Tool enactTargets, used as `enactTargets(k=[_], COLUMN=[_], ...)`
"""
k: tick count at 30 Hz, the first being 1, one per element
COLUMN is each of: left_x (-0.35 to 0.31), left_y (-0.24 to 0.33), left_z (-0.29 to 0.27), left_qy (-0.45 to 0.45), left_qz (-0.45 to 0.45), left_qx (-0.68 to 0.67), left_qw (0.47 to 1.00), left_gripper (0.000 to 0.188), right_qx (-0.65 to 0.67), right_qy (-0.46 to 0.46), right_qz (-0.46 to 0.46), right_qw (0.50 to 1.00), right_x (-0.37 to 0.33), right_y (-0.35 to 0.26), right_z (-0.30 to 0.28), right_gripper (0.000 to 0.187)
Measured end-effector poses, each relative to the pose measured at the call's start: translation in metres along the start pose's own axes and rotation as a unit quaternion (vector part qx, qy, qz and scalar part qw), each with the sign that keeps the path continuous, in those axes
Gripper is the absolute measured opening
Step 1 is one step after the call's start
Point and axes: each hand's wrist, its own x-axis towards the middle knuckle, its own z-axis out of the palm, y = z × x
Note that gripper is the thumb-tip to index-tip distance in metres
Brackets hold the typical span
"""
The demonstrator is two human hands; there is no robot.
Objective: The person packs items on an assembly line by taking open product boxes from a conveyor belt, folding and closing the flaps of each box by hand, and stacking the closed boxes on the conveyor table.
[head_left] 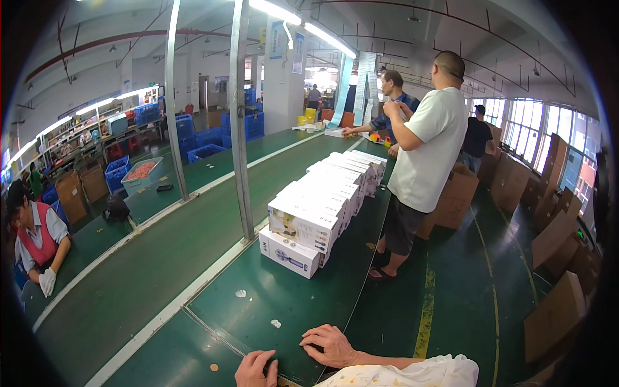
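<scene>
Fan boxes [300,224] already piled up on the green tabletop [309,303]. Left hand [256,369] and right hand [332,345] both empty, loosely curled. Can't tell what's left tbh.

The shirt [371,376] is white, scattered with small pale yellow patches and some faint greyish marks. Its right sleeve [448,369] looks white, loose and creased, leaving the forearm [387,361] uncovered. The left hand [256,371] and right hand [330,346] are bare.
</scene>
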Motion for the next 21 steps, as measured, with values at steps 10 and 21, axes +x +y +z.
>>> enactTargets(k=[10,21], left_x=[0.004,-0.016], left_y=[-0.009,-0.049], left_z=[0.0,0.014], left_qy=[0.056,0.075], left_qz=[-0.063,-0.145], left_qx=[-0.13,-0.153], left_qw=[0.988,0.975], left_gripper=[0.016,0.015], right_qx=[-0.016,-0.024], right_qy=[-0.024,-0.067], right_qz=[-0.012,-0.081], right_qw=[1.0,0.994], right_x=[0.025,0.05], right_y=[-0.023,-0.037], right_z=[0.028,0.062], right_gripper=[0.012,0.014])
